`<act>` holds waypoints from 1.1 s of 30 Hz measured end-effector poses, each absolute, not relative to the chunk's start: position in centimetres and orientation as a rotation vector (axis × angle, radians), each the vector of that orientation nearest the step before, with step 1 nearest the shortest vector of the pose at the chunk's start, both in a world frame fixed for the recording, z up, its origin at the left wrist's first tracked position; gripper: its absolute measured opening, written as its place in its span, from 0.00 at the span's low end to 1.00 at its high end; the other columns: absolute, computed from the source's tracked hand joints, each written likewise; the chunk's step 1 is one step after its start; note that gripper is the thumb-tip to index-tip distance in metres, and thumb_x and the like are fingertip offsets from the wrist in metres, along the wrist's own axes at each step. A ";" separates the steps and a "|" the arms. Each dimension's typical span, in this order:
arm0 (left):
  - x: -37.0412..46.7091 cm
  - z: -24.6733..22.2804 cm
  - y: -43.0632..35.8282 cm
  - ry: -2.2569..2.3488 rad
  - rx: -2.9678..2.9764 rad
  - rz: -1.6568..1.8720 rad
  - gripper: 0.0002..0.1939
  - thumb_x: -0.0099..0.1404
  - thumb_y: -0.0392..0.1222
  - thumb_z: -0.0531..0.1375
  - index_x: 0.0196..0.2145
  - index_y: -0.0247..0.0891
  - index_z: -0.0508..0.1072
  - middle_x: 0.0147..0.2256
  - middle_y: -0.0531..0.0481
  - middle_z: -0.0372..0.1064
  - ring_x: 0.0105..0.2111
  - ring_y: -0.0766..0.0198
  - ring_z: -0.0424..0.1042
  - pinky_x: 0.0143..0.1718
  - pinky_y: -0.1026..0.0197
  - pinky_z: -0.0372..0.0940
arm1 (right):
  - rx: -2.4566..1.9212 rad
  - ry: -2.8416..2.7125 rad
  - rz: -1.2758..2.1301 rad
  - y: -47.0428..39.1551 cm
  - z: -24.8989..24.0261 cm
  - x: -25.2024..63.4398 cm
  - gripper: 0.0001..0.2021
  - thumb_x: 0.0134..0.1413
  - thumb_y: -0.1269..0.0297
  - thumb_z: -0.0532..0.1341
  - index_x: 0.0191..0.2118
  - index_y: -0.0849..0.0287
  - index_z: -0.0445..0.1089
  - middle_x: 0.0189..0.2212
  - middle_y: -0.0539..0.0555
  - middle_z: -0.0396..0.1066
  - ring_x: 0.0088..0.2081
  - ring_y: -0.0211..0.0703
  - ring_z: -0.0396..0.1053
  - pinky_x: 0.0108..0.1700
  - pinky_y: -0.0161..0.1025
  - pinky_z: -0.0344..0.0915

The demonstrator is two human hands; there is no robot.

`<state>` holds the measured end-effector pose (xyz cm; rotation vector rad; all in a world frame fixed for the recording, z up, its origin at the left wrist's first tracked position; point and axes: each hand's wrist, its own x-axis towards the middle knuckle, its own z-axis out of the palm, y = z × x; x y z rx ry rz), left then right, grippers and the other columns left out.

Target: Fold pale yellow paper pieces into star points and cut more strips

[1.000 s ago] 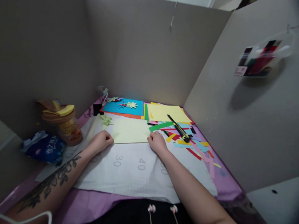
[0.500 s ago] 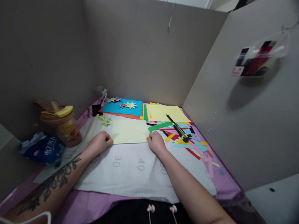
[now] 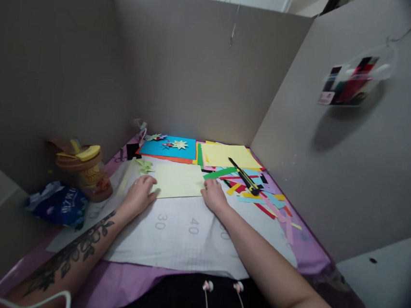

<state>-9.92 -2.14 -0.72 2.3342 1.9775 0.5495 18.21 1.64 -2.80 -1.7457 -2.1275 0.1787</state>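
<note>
A pale yellow sheet of paper (image 3: 179,181) lies flat on the white mat (image 3: 174,248) between my hands. My left hand (image 3: 141,194) rests at its left edge, thumb and fingers apart. At the right edge my right hand (image 3: 214,193) touches the paper, its fingers bent close together on the near right corner. Light green folded pieces (image 3: 143,166) lie just beyond my left hand. To the right, a black and yellow cutter (image 3: 245,177) rests on coloured paper strips (image 3: 276,207).
Behind are a blue sheet (image 3: 151,148) with paper stars and a stack of yellow sheets (image 3: 230,155). At left stand a brown cup (image 3: 94,175) and a blue packet (image 3: 60,204). Grey panels (image 3: 199,66) enclose the table.
My left hand has opened from a closed pinch, its fingers now spread at the paper's left edge. My right hand has shifted very slightly; the paper has stayed in place.
</note>
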 end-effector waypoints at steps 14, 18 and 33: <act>-9.4 1.1 -0.4 1.019 2.937 0.105 0.32 0.63 0.27 0.51 0.56 0.64 0.60 0.62 0.55 0.51 0.63 0.50 0.45 0.58 0.46 0.48 | -0.728 -2.832 -0.037 2.6 -0.2 18.6 0.20 0.60 0.65 0.56 0.54 0.32 0.61 0.66 0.46 0.39 0.65 0.53 0.37 0.60 0.59 0.42; -9.3 0.8 -0.4 1.021 2.933 0.106 0.33 0.62 0.26 0.50 0.57 0.63 0.59 0.62 0.55 0.50 0.63 0.50 0.46 0.57 0.48 0.49 | -0.755 -2.855 0.045 2.5 0.2 18.6 0.20 0.60 0.64 0.56 0.54 0.32 0.61 0.66 0.44 0.39 0.65 0.51 0.37 0.61 0.56 0.41; -9.6 0.2 0.8 1.042 2.841 -0.029 0.33 0.62 0.26 0.48 0.57 0.61 0.59 0.63 0.54 0.47 0.62 0.52 0.46 0.57 0.48 0.48 | -0.799 -2.952 0.143 2.6 0.6 18.6 0.19 0.64 0.63 0.50 0.56 0.31 0.58 0.66 0.43 0.38 0.65 0.48 0.39 0.61 0.53 0.41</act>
